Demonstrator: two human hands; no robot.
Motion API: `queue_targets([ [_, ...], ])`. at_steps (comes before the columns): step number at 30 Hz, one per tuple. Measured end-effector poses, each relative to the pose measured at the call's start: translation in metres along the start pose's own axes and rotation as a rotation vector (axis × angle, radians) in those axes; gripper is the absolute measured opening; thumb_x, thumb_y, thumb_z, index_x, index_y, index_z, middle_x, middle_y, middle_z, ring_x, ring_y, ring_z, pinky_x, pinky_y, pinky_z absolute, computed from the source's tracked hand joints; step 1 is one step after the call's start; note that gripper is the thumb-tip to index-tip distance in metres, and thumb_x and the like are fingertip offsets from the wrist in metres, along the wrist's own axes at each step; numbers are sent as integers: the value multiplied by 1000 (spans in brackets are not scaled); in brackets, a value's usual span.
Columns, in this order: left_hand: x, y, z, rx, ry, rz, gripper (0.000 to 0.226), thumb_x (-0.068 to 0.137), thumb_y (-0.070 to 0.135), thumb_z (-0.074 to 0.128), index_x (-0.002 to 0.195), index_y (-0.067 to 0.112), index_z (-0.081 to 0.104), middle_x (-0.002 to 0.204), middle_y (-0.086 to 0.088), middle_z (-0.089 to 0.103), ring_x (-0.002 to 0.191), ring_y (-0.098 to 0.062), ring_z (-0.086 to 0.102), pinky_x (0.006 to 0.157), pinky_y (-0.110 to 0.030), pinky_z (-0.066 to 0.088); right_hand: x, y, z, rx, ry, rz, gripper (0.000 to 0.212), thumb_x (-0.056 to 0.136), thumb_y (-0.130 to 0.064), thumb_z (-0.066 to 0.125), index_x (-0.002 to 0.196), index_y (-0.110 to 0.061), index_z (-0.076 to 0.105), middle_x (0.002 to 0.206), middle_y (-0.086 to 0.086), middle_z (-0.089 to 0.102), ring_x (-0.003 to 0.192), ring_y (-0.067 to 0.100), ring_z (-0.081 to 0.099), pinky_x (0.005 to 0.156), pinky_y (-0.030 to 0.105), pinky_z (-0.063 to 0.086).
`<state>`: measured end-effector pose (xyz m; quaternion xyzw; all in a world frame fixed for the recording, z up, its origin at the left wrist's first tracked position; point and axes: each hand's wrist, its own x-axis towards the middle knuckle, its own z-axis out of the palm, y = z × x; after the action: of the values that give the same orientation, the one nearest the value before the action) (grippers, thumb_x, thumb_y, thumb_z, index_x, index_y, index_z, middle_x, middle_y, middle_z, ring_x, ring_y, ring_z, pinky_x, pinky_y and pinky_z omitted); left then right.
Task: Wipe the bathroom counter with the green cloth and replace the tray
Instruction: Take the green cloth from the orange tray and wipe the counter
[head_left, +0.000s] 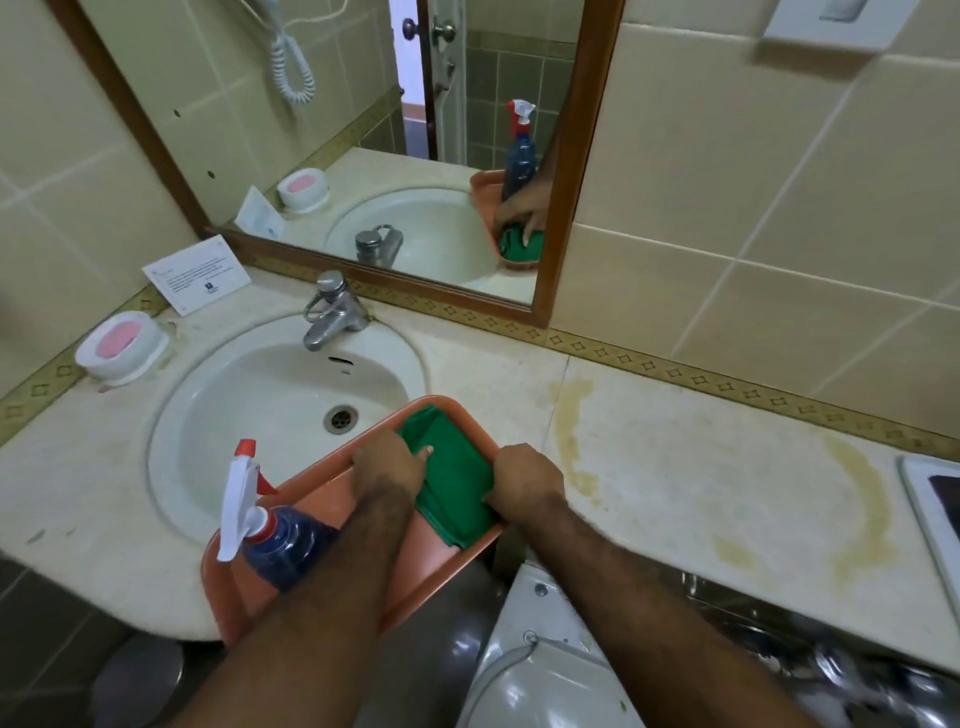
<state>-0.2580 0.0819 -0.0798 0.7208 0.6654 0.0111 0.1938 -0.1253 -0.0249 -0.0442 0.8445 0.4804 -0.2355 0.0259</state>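
Note:
An orange tray (311, 488) rests across the front right of the sink (249, 395), overhanging the counter's front edge. A folded green cloth (457, 478) lies in the tray's right half. My left hand (389, 462) presses flat on the cloth's left side, fingers spread. At the tray's right rim my right hand (524, 478) is curled on the cloth's right edge. A blue spray bottle (275, 530) with a white and red trigger stands in the tray's left end. The beige counter (675, 467) to the right carries yellowish stains (857, 499).
A chrome tap (332, 312) stands behind the sink. A white soap dish with pink soap (122, 345) and a printed card (197, 273) are at the back left. A mirror (389, 140) hangs above. A white object (935, 509) lies at the far right. A toilet (545, 665) is below.

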Motion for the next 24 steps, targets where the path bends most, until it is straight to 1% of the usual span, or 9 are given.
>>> queue_targets([
  [2,2,1,1,-204,-35,-33,31,86,38,74,106,14,73,103,-5,76,78,-16,68,70,-24,50,-1,1,-1,104,11,19,15,85,-27,71,90,-14,68,84,1,64,84,25,74,68,34,61],
  [4,-2,5,-2,-376,-31,-46,21,87,31,70,104,19,74,94,5,74,64,-6,57,66,-22,44,-4,3,-5,273,15,21,26,77,-36,73,84,-12,67,82,2,70,79,23,73,68,36,63],
  [8,-15,38,-19,-665,93,60,9,81,28,69,87,21,67,82,6,69,71,-13,62,60,-24,48,-8,25,-26,702,130,80,20,68,-32,76,72,-18,62,80,3,71,73,17,67,62,34,58],
  [11,-23,83,-29,-708,132,192,14,81,25,71,78,26,57,72,12,63,64,1,57,44,-6,39,-12,61,-44,867,234,193,20,69,-27,76,70,-19,58,80,6,70,74,19,69,64,37,61],
  [15,-35,143,-17,-562,18,352,14,80,27,72,86,27,60,73,16,62,65,-1,59,47,-6,40,-24,117,-47,903,271,332,23,70,-23,75,74,-16,54,91,16,73,86,31,73,75,50,64],
  [17,-44,163,-2,-331,-22,382,16,79,33,69,92,27,60,76,11,62,74,-14,61,61,-25,51,-30,142,-35,848,241,361,20,72,-21,76,77,-15,57,90,14,73,86,29,71,75,44,64],
  [19,-54,171,14,-23,57,409,21,80,37,66,98,27,60,77,7,56,88,-19,53,72,-35,43,-32,161,-18,817,185,340,17,75,-18,78,78,-14,62,83,7,72,82,25,70,70,35,58],
  [22,-65,173,41,244,225,501,49,80,22,68,128,20,55,120,-5,57,116,-26,45,86,-42,40,-27,183,2,735,120,235,26,82,-36,81,85,-11,74,81,-2,73,76,14,66,62,22,49],
  [24,-80,173,60,286,242,654,73,78,16,72,144,12,41,142,-13,45,129,-31,40,100,-45,41,-20,198,8,572,170,179,43,94,-53,66,103,-12,77,101,3,76,91,16,67,75,26,50],
])
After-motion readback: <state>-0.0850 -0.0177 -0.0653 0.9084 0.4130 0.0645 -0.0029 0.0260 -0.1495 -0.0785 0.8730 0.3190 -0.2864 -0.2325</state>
